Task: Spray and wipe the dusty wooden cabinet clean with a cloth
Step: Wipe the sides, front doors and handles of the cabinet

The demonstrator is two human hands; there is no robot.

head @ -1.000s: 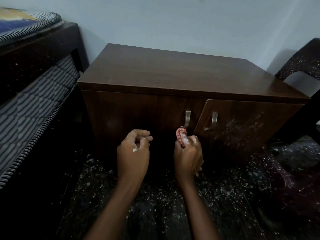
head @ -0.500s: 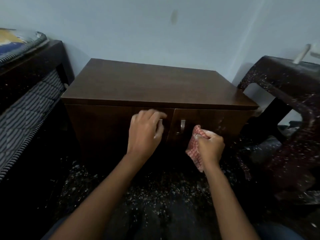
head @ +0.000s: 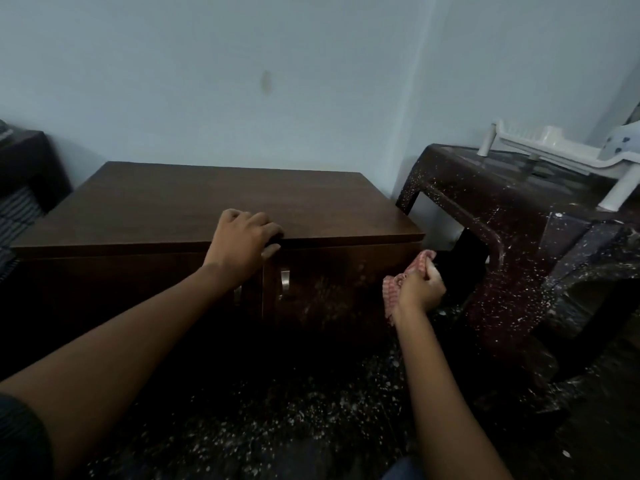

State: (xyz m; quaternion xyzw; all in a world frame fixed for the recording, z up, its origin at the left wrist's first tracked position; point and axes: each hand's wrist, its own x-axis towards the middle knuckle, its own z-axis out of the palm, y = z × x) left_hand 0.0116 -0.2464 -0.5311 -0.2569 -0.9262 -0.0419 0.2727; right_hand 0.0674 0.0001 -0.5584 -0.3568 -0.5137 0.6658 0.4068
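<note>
- The wooden cabinet [head: 214, 202] is seen low against the pale wall [head: 242, 81], its dark brown top facing the camera and its two doors shut below
- A metal handle [head: 284, 279] is fixed upright on the right door, just beside the centre seam; a second handle on the left door is mostly covered by the wrist
- Pale smears or specks are visible on the right door [head: 332, 289], while the top looks smooth and evenly brown
- The front edge of the cabinet top is gripped near its middle by the left hand [head: 242, 242], with the fingers curled over the top surface and the thumb tucked under the overhang
- A red and white checked cloth [head: 401, 289] is bunched in the right hand [head: 420, 289], whose fingers are closed tightly around it
- The cloth is held in front of the cabinet's right front corner, near the right door; contact with the wood cannot be told
- A dark speckled plastic chair [head: 512, 237] is placed just beside the cabinet on the right, and a white plastic rack [head: 540, 147] is rested on its seat
- The floor [head: 277, 410] in front is dark and flecked with pale chips
- A dark piece of furniture with striped fabric [head: 17, 209] is partly seen at the left edge
</note>
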